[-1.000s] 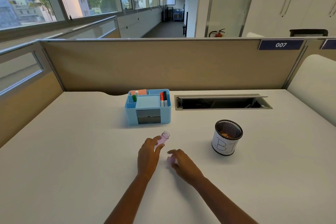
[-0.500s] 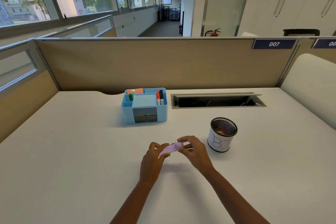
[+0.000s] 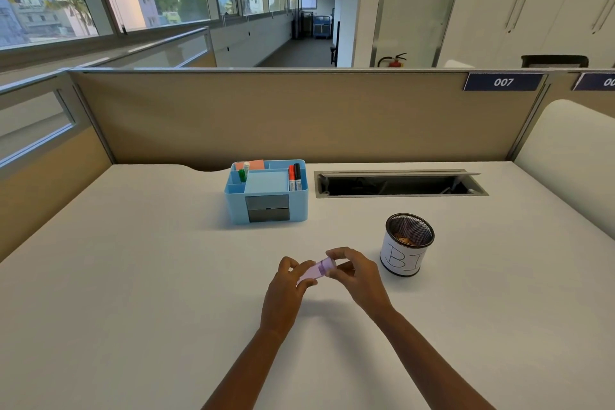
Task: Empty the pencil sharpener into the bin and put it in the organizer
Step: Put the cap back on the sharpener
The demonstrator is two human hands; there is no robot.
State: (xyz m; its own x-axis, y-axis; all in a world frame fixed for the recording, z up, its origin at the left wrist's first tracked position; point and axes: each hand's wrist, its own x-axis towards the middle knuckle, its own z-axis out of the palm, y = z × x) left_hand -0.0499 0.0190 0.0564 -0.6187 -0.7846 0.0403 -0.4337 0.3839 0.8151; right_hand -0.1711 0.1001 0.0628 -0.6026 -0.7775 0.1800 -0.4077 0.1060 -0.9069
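Your two hands hold one pencil sharpener [image 3: 316, 270], a small translucent purple tube, just above the table [image 3: 133, 276] and near its front middle. It lies tilted between the hands, its darker purple end up and to the right. Your left hand [image 3: 286, 289] pinches the lower, paler end with thumb and fingers closed on it. Your right hand [image 3: 357, 276] closes its fingertips [image 3: 334, 255] around the upper end. Both grips are shut on the same item; the sharpener touches neither the table nor any container.

One bin [image 3: 407, 245] stands just to the right of your right hand, apart from it. It is a round black mesh cup with a white paper wrap carrying hand-drawn letters, and brownish shavings show inside.

One organizer [image 3: 266, 191], a light blue box with grey drawer fronts, stands farther back on the table, well apart from the hands and to the left of the bin. Counted inside it:
- two markers [image 3: 294, 176], one red and one black, in the right compartment
- one green-and-white stick [image 3: 244, 171] at the back left
- one orange pad [image 3: 254, 164] behind it

One open cable slot [image 3: 399, 184] is set into the table to the right of the organizer.
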